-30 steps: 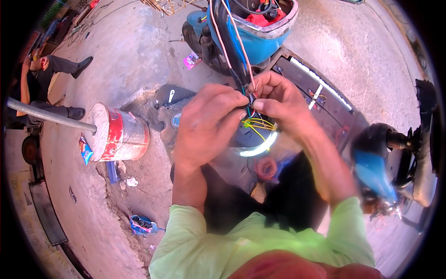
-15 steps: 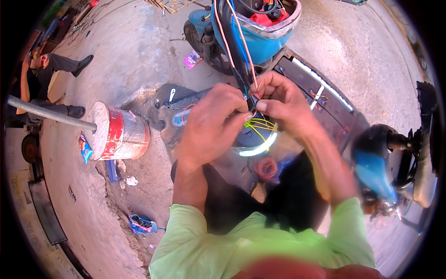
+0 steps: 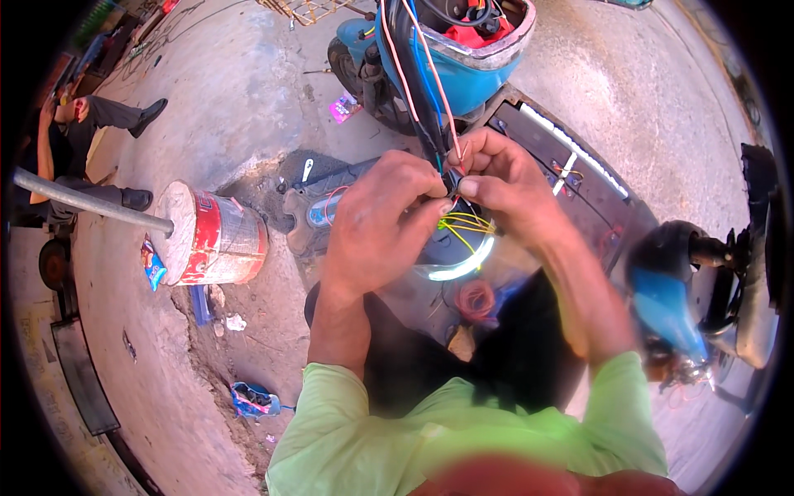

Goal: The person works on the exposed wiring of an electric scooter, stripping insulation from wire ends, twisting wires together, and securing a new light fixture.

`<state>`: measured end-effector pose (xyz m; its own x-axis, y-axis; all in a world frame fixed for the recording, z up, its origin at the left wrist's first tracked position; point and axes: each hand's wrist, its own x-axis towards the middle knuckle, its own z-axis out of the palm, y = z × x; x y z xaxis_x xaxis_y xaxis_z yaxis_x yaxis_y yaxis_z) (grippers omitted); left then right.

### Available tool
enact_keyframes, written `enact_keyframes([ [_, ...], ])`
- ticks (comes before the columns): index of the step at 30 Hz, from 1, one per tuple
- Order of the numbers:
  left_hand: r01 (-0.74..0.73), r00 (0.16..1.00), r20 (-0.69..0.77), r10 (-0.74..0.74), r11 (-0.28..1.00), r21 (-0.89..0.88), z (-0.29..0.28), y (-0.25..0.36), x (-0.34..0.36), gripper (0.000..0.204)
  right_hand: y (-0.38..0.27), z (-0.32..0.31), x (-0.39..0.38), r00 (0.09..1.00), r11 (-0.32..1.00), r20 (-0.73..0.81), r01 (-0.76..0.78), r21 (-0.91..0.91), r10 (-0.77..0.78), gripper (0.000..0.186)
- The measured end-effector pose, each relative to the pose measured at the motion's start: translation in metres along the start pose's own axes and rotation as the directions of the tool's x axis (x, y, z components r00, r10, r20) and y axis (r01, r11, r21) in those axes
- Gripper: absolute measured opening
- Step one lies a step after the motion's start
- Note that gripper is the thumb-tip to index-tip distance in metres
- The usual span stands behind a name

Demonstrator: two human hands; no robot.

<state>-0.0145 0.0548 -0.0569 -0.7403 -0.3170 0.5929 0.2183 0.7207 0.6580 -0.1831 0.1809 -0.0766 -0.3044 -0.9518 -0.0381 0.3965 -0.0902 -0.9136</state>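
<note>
My left hand [image 3: 382, 217] and my right hand [image 3: 511, 186] meet fingertip to fingertip, both pinched closed on the thin ends of electrical wires. A small dark piece shows between the fingertips; its kind is hidden. A pink wire [image 3: 436, 70] comes down to my right fingers. Beside it run a blue wire [image 3: 424, 62] and a black sleeved cable bundle [image 3: 403, 50] from above. Yellow-green wires [image 3: 465, 221] fan out just below my fingers, over a dark round part with a bright rim [image 3: 463, 266].
A blue scooter body [image 3: 488, 70] stands ahead, its dark footboard [image 3: 571, 157] to the right. On the left is a red-and-white bucket [image 3: 223, 240] with a metal pole [image 3: 91, 202]. A red wire coil [image 3: 474, 299] lies between my legs. Another person's leg [image 3: 116, 116] shows far left.
Both hands stay pinched at the wires. The left hand has shifted very slightly to the right; the fingers have barely moved.
</note>
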Motion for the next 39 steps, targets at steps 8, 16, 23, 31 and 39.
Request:
enact_keyframes([
  [8,0.087,0.993,-0.065,-0.096,0.988,-0.129,0.007,0.008,0.000,0.029,-0.003,0.001,-0.001,1.000,0.999,0.004,-0.002,0.046,0.002,0.032],
  [16,0.063,0.998,-0.016,-0.064,0.996,-0.070,0.006,0.007,0.002,0.028,0.001,-0.004,-0.001,1.000,1.000,-0.001,0.003,0.004,-0.003,0.032],
  [23,0.135,0.988,-0.050,-0.143,0.980,-0.145,0.005,0.006,-0.001,0.026,-0.002,-0.001,-0.001,0.999,1.000,-0.038,-0.001,0.001,0.001,0.031],
  [31,0.002,0.991,-0.134,0.013,0.994,0.106,0.000,0.005,0.003,0.026,-0.002,-0.005,0.001,1.000,1.000,-0.027,-0.004,-0.029,0.003,0.029],
  [39,0.024,0.995,-0.097,-0.012,0.992,0.121,0.003,0.001,0.008,0.019,-0.005,-0.004,0.003,1.000,0.987,-0.013,0.026,-0.161,-0.029,0.029],
])
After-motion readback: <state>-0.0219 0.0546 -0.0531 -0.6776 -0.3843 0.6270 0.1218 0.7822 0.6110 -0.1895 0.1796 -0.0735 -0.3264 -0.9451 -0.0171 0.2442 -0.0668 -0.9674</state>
